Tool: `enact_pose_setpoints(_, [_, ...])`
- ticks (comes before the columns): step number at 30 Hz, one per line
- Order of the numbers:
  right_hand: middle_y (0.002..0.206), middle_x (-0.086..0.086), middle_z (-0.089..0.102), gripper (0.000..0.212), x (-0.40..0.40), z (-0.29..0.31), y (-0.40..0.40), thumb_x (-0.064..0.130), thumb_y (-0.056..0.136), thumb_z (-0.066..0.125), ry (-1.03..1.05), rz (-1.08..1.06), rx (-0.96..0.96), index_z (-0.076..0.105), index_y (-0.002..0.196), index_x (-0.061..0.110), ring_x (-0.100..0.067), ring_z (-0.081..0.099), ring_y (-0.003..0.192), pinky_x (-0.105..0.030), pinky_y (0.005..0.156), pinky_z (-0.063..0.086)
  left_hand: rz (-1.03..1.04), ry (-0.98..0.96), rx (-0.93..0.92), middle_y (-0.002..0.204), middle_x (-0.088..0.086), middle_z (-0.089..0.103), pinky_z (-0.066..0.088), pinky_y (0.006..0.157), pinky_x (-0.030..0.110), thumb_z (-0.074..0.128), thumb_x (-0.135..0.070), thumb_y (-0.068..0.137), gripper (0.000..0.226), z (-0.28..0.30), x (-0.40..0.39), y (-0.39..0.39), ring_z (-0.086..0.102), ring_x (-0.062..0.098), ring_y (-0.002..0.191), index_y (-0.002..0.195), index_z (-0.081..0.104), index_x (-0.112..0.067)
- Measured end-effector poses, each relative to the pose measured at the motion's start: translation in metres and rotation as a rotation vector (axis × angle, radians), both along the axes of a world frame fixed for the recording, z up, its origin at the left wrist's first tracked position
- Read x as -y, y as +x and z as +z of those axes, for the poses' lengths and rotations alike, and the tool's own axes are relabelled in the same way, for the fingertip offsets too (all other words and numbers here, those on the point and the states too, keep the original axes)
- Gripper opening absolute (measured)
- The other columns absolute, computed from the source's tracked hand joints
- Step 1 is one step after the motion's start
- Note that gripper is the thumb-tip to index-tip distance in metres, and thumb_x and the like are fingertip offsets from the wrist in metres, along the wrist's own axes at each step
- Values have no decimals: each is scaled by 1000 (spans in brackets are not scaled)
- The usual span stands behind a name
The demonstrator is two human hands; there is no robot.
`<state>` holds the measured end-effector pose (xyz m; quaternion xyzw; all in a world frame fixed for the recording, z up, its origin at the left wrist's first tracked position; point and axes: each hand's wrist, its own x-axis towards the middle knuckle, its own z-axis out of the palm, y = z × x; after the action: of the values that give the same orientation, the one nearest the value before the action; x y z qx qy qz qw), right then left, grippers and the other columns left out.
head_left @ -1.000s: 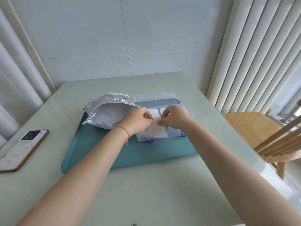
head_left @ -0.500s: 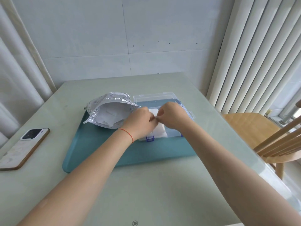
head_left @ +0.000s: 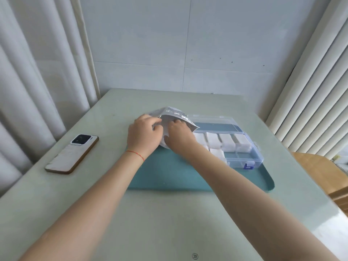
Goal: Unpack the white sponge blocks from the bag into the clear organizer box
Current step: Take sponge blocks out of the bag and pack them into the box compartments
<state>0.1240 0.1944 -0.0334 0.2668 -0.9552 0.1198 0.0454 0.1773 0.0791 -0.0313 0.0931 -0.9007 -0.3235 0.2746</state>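
Your left hand grips the bag mouth, right hand reaches inside; organizer box lies just right.

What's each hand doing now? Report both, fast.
Left hand: grips the bag at its open edge.
Right hand: fingers reach into the bag's mouth; whether they hold anything cannot be told.

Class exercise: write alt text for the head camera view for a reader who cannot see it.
Both hands, left hand and right hand, are at the mouth of a silvery bag on a teal tray, beside an open clear organizer box partly filled with white sponge blocks.
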Motion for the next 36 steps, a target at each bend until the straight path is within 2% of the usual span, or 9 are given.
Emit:
enact_pose_setpoints(3, [131, -17, 48, 58, 19, -10, -12, 33, 93, 60, 102, -115, -60, 39, 136, 1, -32, 46, 123, -36, 97, 41, -44, 91, -34, 110, 2, 69, 45, 94, 30, 47, -14, 82, 38, 2, 0, -2, 61, 21, 105, 108, 75, -16])
enact_pose_setpoints(10, [108, -6, 67, 29, 30, -2, -25, 1, 89, 53, 182, -143, -163, 59, 115, 11, -26, 66, 100, -29, 70, 43, -86, 158, -35, 112, -2, 68, 42, 89, 22, 49, -7, 87, 37, -1, 7, -7, 58, 15, 104, 111, 74, -18])
enact_pose_setpoints(20, [103, 0, 67, 30, 23, 5, -17, 7, 81, 68, 249, -113, -249, 62, 109, 15, -22, 65, 96, -27, 70, 43, -71, 204, -1, 120, -3, 66, 43, 97, 27, 46, -7, 87, 41, 3, 6, -8, 57, 14, 110, 116, 72, -20])
enact_pose_setpoints(23, [106, -4, 65, 25, 11, 9, -6, 7, 84, 64, 252, -63, -322, 60, 108, 12, -24, 62, 101, -29, 69, 38, -56, 172, -2, 119, 0, 67, 42, 101, 33, 47, -6, 86, 43, 3, 5, -12, 57, 19, 113, 118, 71, -21])
enact_pose_setpoints(25, [103, -6, 63, 19, -1, 13, 3, 7, 87, 61, 184, -60, -313, 58, 105, 11, -27, 60, 99, -30, 67, 35, -40, 136, -3, 118, 4, 67, 43, 100, 38, 48, -5, 85, 43, 2, 7, -15, 57, 25, 114, 118, 71, -19])
enact_pose_setpoints(27, [87, -6, 58, 7, -19, 16, 10, 8, 87, 55, -8, -90, -255, 54, 87, 14, -30, 55, 85, -30, 60, 31, -47, 132, -1, 118, 9, 65, 43, 99, 38, 49, -3, 84, 44, 0, 6, -18, 55, 30, 113, 120, 70, -16])
enact_pose_setpoints(30, [59, -1, 35, 26, -43, 19, 13, 8, 83, 49, -386, -138, -8, 34, 63, 16, -22, 31, 60, -30, 48, 22, -16, 103, -58, 114, 11, 57, 36, 96, 25, 51, -1, 84, 39, -2, 0, -11, 48, 30, 113, 116, 70, -12])
enact_pose_setpoints(33, [63, -11, 49, 15, -62, 24, 15, 17, 78, 54, -651, -153, 218, 54, 68, 5, -15, 37, 59, -27, 55, 39, -12, 97, -214, 102, 2, 49, 32, 87, 16, 56, -6, 84, 25, -3, -10, 2, 49, 21, 99, 101, 74, -13])
enact_pose_setpoints(36, [80, -10, 67, 14, -76, 28, 20, 11, 83, 58, -741, -105, 414, 69, 86, 3, -13, 56, 65, -27, 60, 52, -173, 325, -116, 96, -3, 62, 42, 75, 14, 62, -28, 89, 10, 0, -20, 11, 58, 5, 80, 87, 72, -28])
